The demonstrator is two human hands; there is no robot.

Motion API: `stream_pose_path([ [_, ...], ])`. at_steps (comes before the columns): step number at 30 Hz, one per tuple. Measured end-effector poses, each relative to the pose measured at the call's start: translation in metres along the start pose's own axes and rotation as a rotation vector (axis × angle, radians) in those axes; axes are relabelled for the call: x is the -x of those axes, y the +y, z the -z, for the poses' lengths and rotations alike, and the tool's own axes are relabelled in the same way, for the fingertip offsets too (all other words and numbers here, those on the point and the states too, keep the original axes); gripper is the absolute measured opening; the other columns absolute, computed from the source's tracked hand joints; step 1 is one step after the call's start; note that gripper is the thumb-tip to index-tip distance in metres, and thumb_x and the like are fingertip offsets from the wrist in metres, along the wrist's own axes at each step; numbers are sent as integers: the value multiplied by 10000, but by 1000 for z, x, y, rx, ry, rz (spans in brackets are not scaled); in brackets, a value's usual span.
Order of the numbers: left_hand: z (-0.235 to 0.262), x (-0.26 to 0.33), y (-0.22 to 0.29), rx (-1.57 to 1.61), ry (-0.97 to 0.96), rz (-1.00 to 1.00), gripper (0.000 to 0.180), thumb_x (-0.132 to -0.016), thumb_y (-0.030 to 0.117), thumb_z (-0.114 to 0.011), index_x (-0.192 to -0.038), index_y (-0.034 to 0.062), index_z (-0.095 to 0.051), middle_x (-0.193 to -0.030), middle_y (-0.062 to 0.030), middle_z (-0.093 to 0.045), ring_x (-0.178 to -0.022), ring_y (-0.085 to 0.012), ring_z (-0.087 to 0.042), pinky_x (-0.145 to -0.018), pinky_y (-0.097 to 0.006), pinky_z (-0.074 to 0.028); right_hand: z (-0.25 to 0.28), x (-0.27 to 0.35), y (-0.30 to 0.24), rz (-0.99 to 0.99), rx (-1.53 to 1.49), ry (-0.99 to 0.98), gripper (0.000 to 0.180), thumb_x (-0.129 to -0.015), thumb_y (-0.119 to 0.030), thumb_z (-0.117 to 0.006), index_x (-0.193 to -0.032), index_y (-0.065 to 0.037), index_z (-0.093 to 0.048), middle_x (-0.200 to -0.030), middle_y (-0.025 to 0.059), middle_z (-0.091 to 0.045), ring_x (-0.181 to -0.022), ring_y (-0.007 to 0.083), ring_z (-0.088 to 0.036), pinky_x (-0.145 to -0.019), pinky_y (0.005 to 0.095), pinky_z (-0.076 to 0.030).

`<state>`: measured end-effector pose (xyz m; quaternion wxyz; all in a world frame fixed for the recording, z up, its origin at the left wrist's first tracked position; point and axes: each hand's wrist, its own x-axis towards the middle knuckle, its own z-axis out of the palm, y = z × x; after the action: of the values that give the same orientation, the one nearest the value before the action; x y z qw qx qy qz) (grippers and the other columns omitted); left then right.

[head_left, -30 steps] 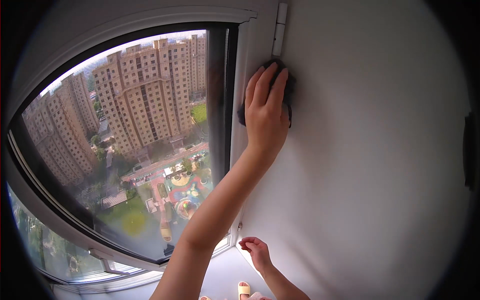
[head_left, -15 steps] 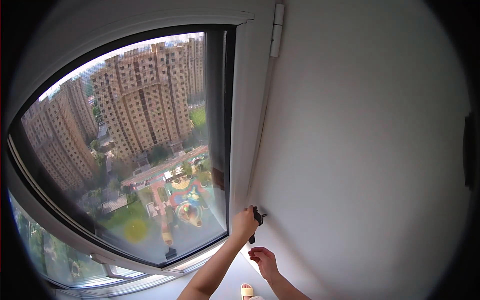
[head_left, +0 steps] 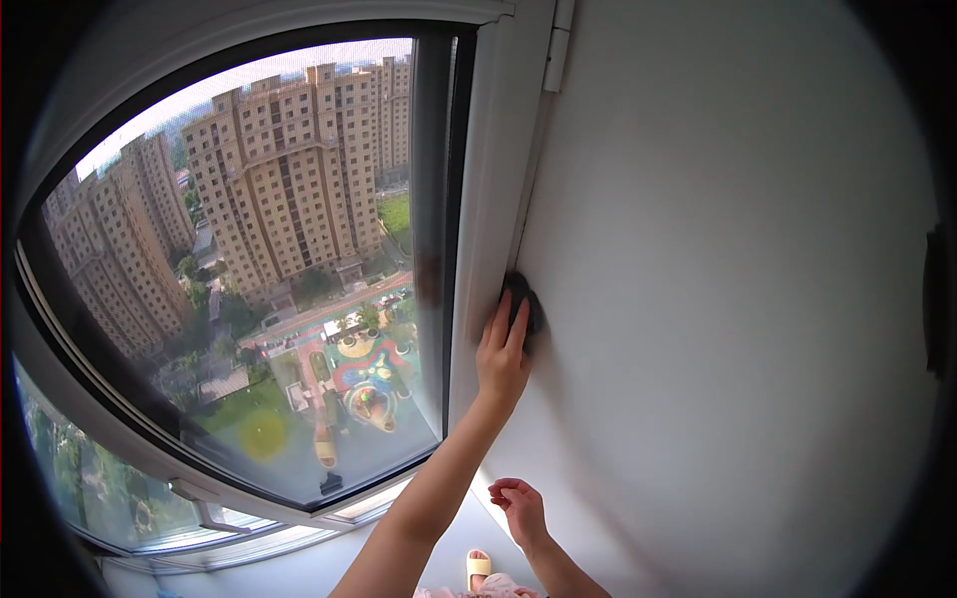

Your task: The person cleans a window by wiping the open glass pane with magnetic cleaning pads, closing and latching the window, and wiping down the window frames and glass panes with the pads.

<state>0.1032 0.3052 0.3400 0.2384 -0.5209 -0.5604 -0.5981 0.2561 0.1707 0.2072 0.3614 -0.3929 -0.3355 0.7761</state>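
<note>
My left hand [head_left: 504, 349] reaches up to the corner where the white window frame [head_left: 485, 199] meets the white panel [head_left: 718, 299]. Under its outstretched fingers is a small black object [head_left: 520, 296], held against that corner. The object is soft-looking, but its exact kind cannot be made out. Lower down, in front of the panel's lower part, my right hand [head_left: 522, 513] hovers with its fingers loosely bent and somewhat apart. Nothing shows in it.
A large window [head_left: 299, 199] with a dark border fills the left, with tall buildings and a playground far below. A white hinge [head_left: 558, 60] sits at the top of the corner. A dark strip [head_left: 935, 299] stands at the far right. My foot in a yellow slipper [head_left: 478, 566] shows below.
My left hand has slid up along the corner, taking the black object with it. The right hand has shifted only slightly, up and to the left.
</note>
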Motion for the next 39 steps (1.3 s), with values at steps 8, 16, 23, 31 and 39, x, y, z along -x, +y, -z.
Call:
stream_pose_path([
  [8, 31, 14, 23, 386, 201, 247, 503, -751, -151, -411, -1224, -8, -503, -1257, -238, -488, -1127, -375, -518, -939, -387, -437, 20, 3, 2, 14, -9, -26, 186, -859, 7, -442, -955, 25, -600, -912, 118, -638, -869, 174, -600, -789, 280, -486],
  [16, -6, -98, 80, 103, 255, -124, 565, -664, -139, -487, -1170, 85, -600, -1282, -129, -512, -996, -307, -497, -881, -359, -428, 21, 3, -1, 9, 15, -19, 180, -863, -7, -456, -957, 15, -608, -908, 108, -640, -865, 166, -599, -802, 283, -480],
  [23, -14, 237, -87, -195, -434, 465, 531, -624, -90, -558, -1134, 52, -592, -1278, -138, -500, -1036, -358, -497, -883, -393, -454, 50, 13, 26, -151, 116, 86, 170, -835, 22, -464, -925, 18, -608, -895, 120, -635, -859, 198, -605, -784, 312, -492],
  [31, -2, 107, -19, 157, 58, 320, 513, -661, -133, -496, -1121, 62, -613, -1176, -129, -560, -1007, -325, -518, -897, -389, -422, 58, 6, 18, -176, 144, 65, 162, -839, 15, -472, -924, 19, -610, -895, 122, -642, -854, 194, -610, -787, 305, -492],
  [39, -37, 220, -76, -39, -96, 339, 538, -648, -122, -496, -1120, 103, -621, -1221, -93, -550, -1044, -324, -510, -906, -407, -424, 57, -3, 13, -169, 189, 43, 163, -843, 11, -468, -927, 14, -608, -903, 114, -636, -858, 192, -600, -791, 305, -484],
])
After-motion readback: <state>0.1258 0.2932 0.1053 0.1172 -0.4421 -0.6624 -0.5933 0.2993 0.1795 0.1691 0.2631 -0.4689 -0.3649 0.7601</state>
